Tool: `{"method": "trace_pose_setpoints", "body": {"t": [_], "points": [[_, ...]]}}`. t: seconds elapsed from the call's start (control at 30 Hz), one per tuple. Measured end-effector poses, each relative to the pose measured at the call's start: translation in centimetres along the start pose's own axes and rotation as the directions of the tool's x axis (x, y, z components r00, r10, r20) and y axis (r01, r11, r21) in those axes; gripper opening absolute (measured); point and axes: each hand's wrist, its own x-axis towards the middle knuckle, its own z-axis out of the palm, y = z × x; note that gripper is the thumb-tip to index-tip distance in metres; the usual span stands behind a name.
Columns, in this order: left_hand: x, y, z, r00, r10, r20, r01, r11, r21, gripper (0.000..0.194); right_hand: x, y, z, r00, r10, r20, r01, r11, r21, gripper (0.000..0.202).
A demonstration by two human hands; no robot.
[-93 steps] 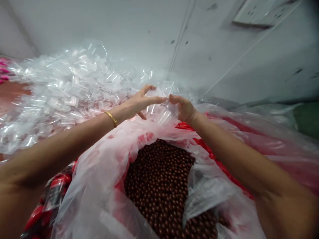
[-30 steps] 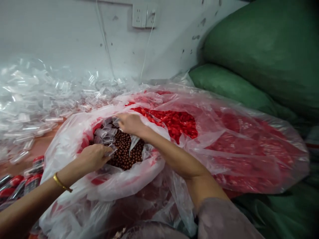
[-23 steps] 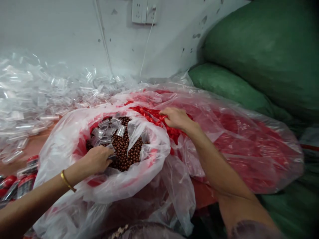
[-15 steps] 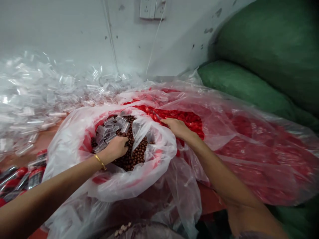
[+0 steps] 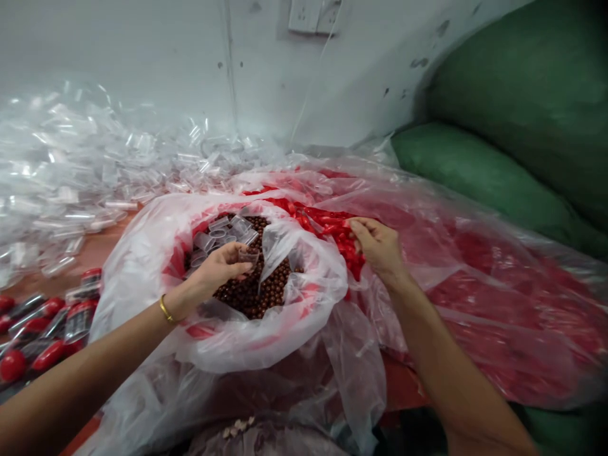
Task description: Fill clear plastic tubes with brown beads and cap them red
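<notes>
My left hand is closed around a clear plastic tube, above a plastic-lined container of small round brown balls. Several clear empty tubes lie on the balls at the far left side of that container. To the right, my right hand has its thumb and fingers pinched together at the opening of a clear bag full of shiny red plastic pieces. Whatever sits between those fingertips is too small to make out.
A big heap of clear tubes covers the back left. Filled tubes with red caps lie at the near left on the reddish table. Large green sacks lean at the right. A socket is on the wall.
My left hand has risen from the brown balls, and a clear tube now shows in its fingers. My right hand has shifted right along the red pieces. The view has turned slightly left.
</notes>
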Motion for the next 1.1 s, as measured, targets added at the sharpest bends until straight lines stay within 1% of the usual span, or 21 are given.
{"method": "trace_pose_setpoints", "body": {"t": [0.03,0.1,0.17,0.2,0.27,0.3,0.37,0.47,0.57,0.63,0.7,0.73,0.8,0.83,0.87,0.9,0.97,1.0,1.03,1.07,1.1], "points": [[0.1,-0.1,0.0,1.000,0.025,0.007,-0.025,0.999,-0.041,0.048,-0.5,-0.8,0.1,0.998,-0.061,-0.029,0.060,0.998,-0.031,0.036],[0.3,-0.3,-0.1,0.997,0.076,0.023,-0.073,0.991,-0.115,0.050,-1.6,-2.5,0.5,0.970,-0.242,-0.033,0.230,0.950,-0.213,0.030],[0.5,-0.3,-0.3,0.993,0.116,0.019,-0.111,0.977,-0.180,0.051,-2.7,-3.9,1.2,0.917,-0.390,0.086,0.385,0.808,-0.446,0.026],[0.5,-0.3,-0.3,0.991,0.130,0.013,-0.124,0.970,-0.207,0.051,-3.2,-4.3,1.7,0.891,-0.420,0.169,0.441,0.718,-0.539,0.026],[0.4,-0.1,-0.3,0.989,0.149,0.008,-0.143,0.960,-0.240,0.052,-3.9,-4.8,2.6,0.853,-0.411,0.321,0.515,0.562,-0.647,0.027],[0.4,0.1,-0.2,0.987,0.159,0.015,-0.151,0.958,-0.246,0.052,-4.2,-4.8,3.0,0.838,-0.390,0.382,0.542,0.509,-0.669,0.027],[0.3,0.2,-0.2,0.982,0.186,0.043,-0.172,0.958,-0.228,0.050,-4.4,-4.6,3.5,0.809,-0.351,0.471,0.587,0.449,-0.673,0.027],[0.4,0.0,-0.2,0.973,0.218,0.074,-0.206,0.968,-0.146,0.045,-4.0,-4.3,3.3,0.757,-0.330,0.564,0.652,0.445,-0.614,0.024],[0.7,-0.2,-0.3,0.978,0.170,0.124,-0.159,0.983,-0.097,0.041,-3.2,-4.5,2.7,0.698,-0.327,0.637,0.712,0.406,-0.573,0.027],[0.7,-0.1,-0.3,0.974,0.166,0.154,-0.148,0.981,-0.122,0.041,-2.7,-4.8,2.5,0.660,-0.358,0.661,0.752,0.323,-0.575,0.024],[0.6,0.1,-0.2,0.963,0.221,0.152,-0.197,0.967,-0.159,0.041,-2.3,-4.8,2.6,0.615,-0.421,0.666,0.786,0.255,-0.564,0.020],[0.5,0.2,-0.1,0.956,0.253,0.146,-0.228,0.959,-0.171,0.041,-2.0,-4.7,2.7,0.596,-0.453,0.663,0.798,0.245,-0.550,0.020],[0.3,0.4,0.1,0.946,0.301,0.121,-0.278,0.944,-0.176,0.042,-1.6,-4.3,3.0,0.589,-0.486,0.645,0.804,0.276,-0.527,0.022],[0.2,0.5,0.2,0.944,0.312,0.108,-0.291,0.940,-0.177,0.042,-1.5,-4.1,3.2,0.611,-0.489,0.622,0.789,0.317,-0.526,0.024],[0.1,0.6,0.3,0.946,0.309,0.101,-0.288,0.940,-0.182,0.043,-1.4,-4.0,3.3,0.651,-0.486,0.584,0.759,0.380,-0.529,0.025],[0.1,0.7,0.5,0.950,0.294,0.102,-0.272,0.944,-0.189,0.043,-1.4,-4.1,3.5,0.706,-0.478,0.523,0.708,0.465,-0.531,0.025],[0.2,1.2,0.9,0.959,0.246,0.139,-0.219,0.959,-0.180,0.042,-1.6,-5.0,3.8,0.828,-0.437,0.352,0.560,0.678,-0.476,0.025],[0.3,1.5,1.1,0.960,0.223,0.170,-0.196,0.967,-0.161,0.040,-1.7,-5.7,4.0,0.876,-0.400,0.271,0.480,0.784,-0.394,0.025],[0.4,1.9,1.3,0.957,0.209,0.199,-0.184,0.973,-0.137,0.037,-1.9,-6.6,4.3,0.908,-0.357,0.221,0.409,0.869,-0.279,0.025],[0.5,2.3,1.4,0.953,0.204,0.223,-0.182,0.977,-0.113,0.035,-2.1,-7.5,4.6,0.924,-0.320,0.208,0.353,0.923,-0.149,0.026],[0.6,2.6,1.5,0.950,0.207,0.233,-0.188,0.977,-0.099,0.033,-2.3,-8.5,4.9,0.924,-0.303,0.234,0.317,0.948,-0.024,0.028]]}}
